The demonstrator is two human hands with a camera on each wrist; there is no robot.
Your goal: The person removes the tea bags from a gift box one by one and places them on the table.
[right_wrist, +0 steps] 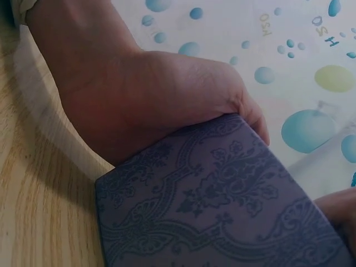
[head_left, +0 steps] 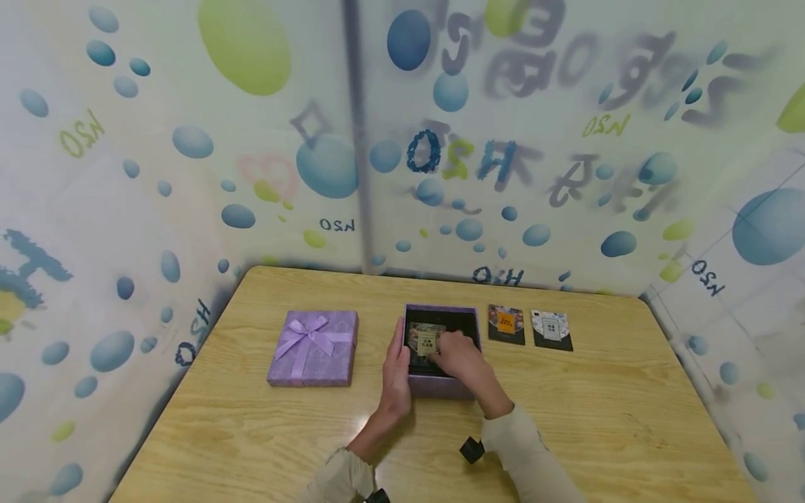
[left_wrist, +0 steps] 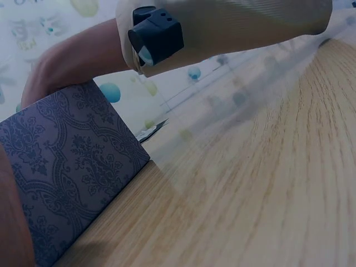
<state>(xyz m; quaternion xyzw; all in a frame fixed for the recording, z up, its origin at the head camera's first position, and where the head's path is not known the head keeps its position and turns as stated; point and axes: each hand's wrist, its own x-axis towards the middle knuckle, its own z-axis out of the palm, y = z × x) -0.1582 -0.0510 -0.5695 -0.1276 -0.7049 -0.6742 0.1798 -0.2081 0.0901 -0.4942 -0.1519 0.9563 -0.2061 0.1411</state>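
An open purple box (head_left: 441, 385) with a black inside stands on the table, its patterned wall also in the left wrist view (left_wrist: 83, 167) and right wrist view (right_wrist: 222, 189). Along its left side rests my left hand (head_left: 396, 370), fingers straight against the wall. My right hand (head_left: 462, 356) reaches over the front right rim into the box, fingers curled. It pinches the right edge of a small printed card (head_left: 424, 341) with a pale label, low inside the box. The right fingertips are partly hidden behind the hand in the head view.
Left of the box lies a purple lid (head_left: 314, 356) with a ribbon bow. Two more printed cards lie to the right, one with an orange label (head_left: 506, 323) and one with a white label (head_left: 552, 328). Patterned walls border the wooden table (head_left: 629, 405).
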